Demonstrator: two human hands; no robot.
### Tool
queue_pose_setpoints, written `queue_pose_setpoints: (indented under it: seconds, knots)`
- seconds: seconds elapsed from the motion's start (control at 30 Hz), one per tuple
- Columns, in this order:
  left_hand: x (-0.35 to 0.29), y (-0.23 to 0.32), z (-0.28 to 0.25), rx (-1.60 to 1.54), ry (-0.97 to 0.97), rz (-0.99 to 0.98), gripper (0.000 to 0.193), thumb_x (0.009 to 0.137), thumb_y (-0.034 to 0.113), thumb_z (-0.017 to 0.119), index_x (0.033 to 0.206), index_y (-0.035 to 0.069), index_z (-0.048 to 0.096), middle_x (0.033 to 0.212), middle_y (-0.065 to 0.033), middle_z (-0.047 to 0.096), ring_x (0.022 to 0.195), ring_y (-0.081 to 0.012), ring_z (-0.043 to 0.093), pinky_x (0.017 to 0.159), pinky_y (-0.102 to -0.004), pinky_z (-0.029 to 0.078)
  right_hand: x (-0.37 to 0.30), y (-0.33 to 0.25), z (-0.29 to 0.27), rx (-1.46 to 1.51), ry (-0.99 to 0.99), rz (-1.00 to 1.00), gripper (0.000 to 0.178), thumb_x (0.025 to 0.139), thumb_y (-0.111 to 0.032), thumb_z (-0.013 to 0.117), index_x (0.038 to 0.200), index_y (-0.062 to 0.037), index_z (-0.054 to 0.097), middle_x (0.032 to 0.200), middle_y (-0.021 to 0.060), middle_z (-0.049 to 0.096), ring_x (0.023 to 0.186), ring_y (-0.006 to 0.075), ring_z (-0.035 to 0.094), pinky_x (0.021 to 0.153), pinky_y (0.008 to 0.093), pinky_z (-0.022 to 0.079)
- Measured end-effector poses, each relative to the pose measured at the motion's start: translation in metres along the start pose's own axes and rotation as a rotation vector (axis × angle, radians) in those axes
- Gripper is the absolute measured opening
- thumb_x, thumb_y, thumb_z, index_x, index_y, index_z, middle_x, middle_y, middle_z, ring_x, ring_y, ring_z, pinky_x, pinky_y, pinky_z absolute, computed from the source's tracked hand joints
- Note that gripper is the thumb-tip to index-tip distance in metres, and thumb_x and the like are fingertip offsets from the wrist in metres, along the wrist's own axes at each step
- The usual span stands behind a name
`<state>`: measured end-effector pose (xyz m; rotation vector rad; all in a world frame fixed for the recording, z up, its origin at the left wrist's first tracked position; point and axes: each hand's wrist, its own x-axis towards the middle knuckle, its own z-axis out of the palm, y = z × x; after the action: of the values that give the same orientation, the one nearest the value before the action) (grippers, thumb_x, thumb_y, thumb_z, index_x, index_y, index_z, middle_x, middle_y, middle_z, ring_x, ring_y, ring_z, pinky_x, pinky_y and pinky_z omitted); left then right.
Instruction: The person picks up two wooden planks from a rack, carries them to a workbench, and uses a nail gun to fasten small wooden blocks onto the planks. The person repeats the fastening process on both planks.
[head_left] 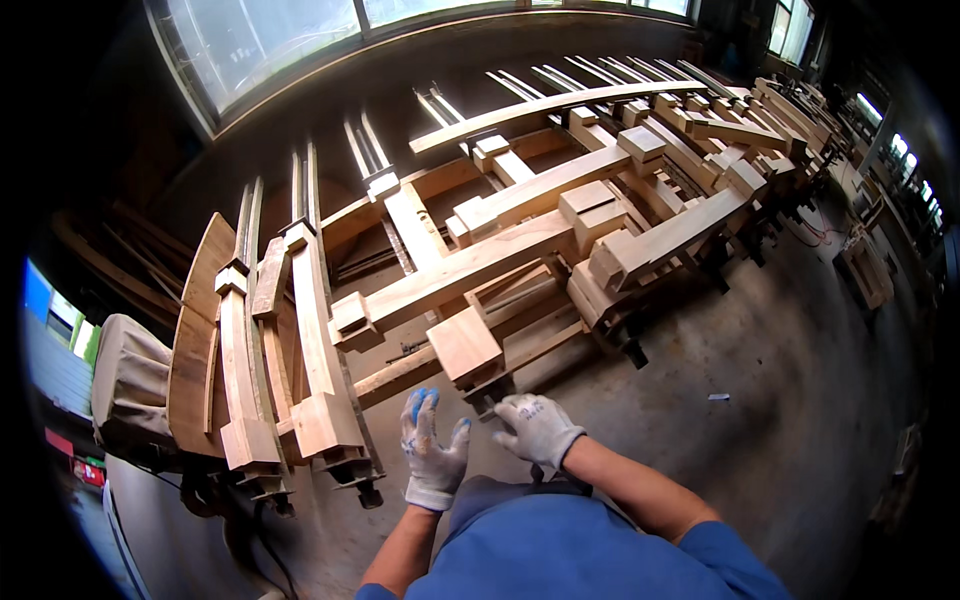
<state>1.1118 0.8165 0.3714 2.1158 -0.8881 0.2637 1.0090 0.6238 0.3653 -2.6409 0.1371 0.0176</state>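
My left hand, in a white work glove with blue fingertips, is raised with its fingers apart and holds nothing. It is just left of the near end of a metal bar clamp. Against that end my right hand, gloved the same way, is closed, its fingers curled at the clamp's screw end; the exact grip is partly hidden. A square-ended wooden block sits in the clamp just beyond both hands. Behind it runs a long pale beam with a block at its left end.
More clamps hold timber to the left, their near ends jutting toward me. Joined beams extend far right along the rack. A curved board and a covered object stand at left. A small pale piece lies on the concrete floor.
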Motion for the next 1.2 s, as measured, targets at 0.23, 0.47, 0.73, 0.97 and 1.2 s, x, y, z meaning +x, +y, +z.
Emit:
queue_pose_setpoints:
  seconds: [0.23, 0.47, 0.73, 0.97, 1.2]
  knots:
    - [0.044, 0.039, 0.049, 0.017, -0.087, 0.039, 0.063, 0.082, 0.016, 0.084, 0.139, 0.004, 0.061, 0.138, -0.0224, 0.061, 0.132, -0.0414, 0.058, 0.111, -0.0488, 0.049, -0.088, 0.108, -0.015, 0.119, -0.309, 0.334, 0.056, 0.096, -0.052, 0.065, 0.130, -0.0088, 0.070, 0.131, 0.0177, 0.070, 0.126, 0.0355, 0.064, 0.109, 0.0444, 0.050]
    - [0.163, 0.033, 0.104, 0.059, -0.094, 0.183, 0.062, 0.083, 0.019, 0.084, 0.139, 0.005, 0.061, 0.138, -0.0219, 0.061, 0.131, -0.0408, 0.058, 0.111, -0.0486, 0.047, -0.127, 0.169, -0.017, 0.266, -0.292, 0.566, 0.061, 0.094, -0.053, 0.067, 0.130, -0.0046, 0.071, 0.131, 0.0182, 0.072, 0.125, 0.0359, 0.065, 0.109, 0.0434, 0.050]
    - [0.304, 0.017, 0.207, 0.073, -0.247, 0.272, 0.068, 0.084, 0.026, 0.082, 0.143, 0.005, 0.056, 0.137, -0.0219, 0.060, 0.132, -0.0413, 0.054, 0.114, -0.0500, 0.043, -0.136, 0.203, -0.059, 0.253, -0.176, 0.819, 0.059, 0.094, -0.054, 0.067, 0.127, -0.0049, 0.073, 0.130, 0.0185, 0.072, 0.123, 0.0372, 0.066, 0.107, 0.0426, 0.051]
    - [0.341, 0.016, 0.268, 0.120, -0.330, 0.298, 0.070, 0.085, 0.029, 0.080, 0.146, 0.005, 0.054, 0.139, -0.0217, 0.060, 0.132, -0.0394, 0.055, 0.113, -0.0496, 0.044, -0.156, 0.221, -0.050, 0.240, -0.234, 0.911, 0.058, 0.094, -0.055, 0.066, 0.127, -0.0082, 0.074, 0.128, 0.0181, 0.073, 0.121, 0.0359, 0.068, 0.106, 0.0418, 0.052]
    - [0.324, 0.001, 0.279, 0.233, -0.499, 0.205, 0.085, 0.089, 0.051, 0.079, 0.152, 0.003, 0.049, 0.133, -0.0238, 0.064, 0.125, -0.0400, 0.061, 0.107, -0.0494, 0.048, -0.138, 0.255, -0.086, 0.317, -0.338, 0.881, 0.054, 0.095, -0.053, 0.065, 0.125, -0.0092, 0.074, 0.125, 0.0195, 0.073, 0.118, 0.0397, 0.067, 0.102, 0.0456, 0.053]
